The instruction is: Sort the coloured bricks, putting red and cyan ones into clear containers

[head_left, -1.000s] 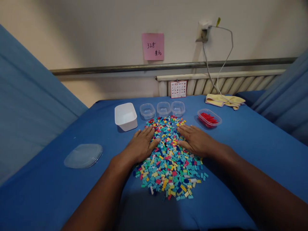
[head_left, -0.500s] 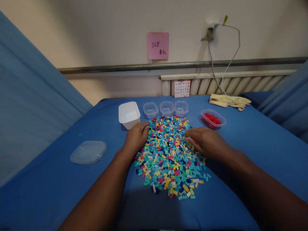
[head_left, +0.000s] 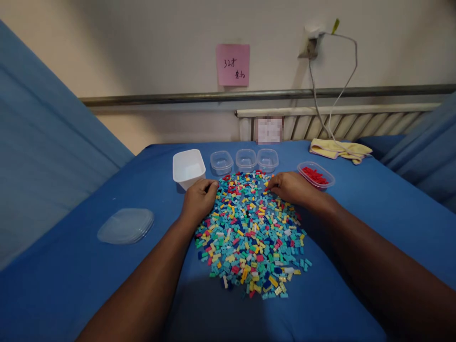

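Observation:
A wide pile of small toy building bricks (head_left: 245, 232) in blue, teal, yellow, white, pink and red spreads over the blue cloth. At the pile's upper left edge rests my left hand (head_left: 200, 197), its fingers curled together just in front of the white tub (head_left: 188, 169). Whatever lies between those fingers is hidden. My right hand (head_left: 290, 187) reaches over the upper right of the pile, fingertips pinched together among the bricks; a bit of red shows by them, too small to tell if it is held. Beyond it, a clear box of red bricks (head_left: 315, 175) stands on the right.
Three clear plastic boxes (head_left: 245, 161) stand in a row behind the pile. Stacked clear lids (head_left: 126, 226) lie on the left. A yellow cloth (head_left: 340, 148) and a cable (head_left: 313, 90) are at the back right, near the radiator (head_left: 338, 114). Blue curtains hang at both sides.
My right hand has moved up and slightly left over the pile, and its fingers have gone from stretched out to pinched. My left hand stays nearly in place, and the view has shifted slightly.

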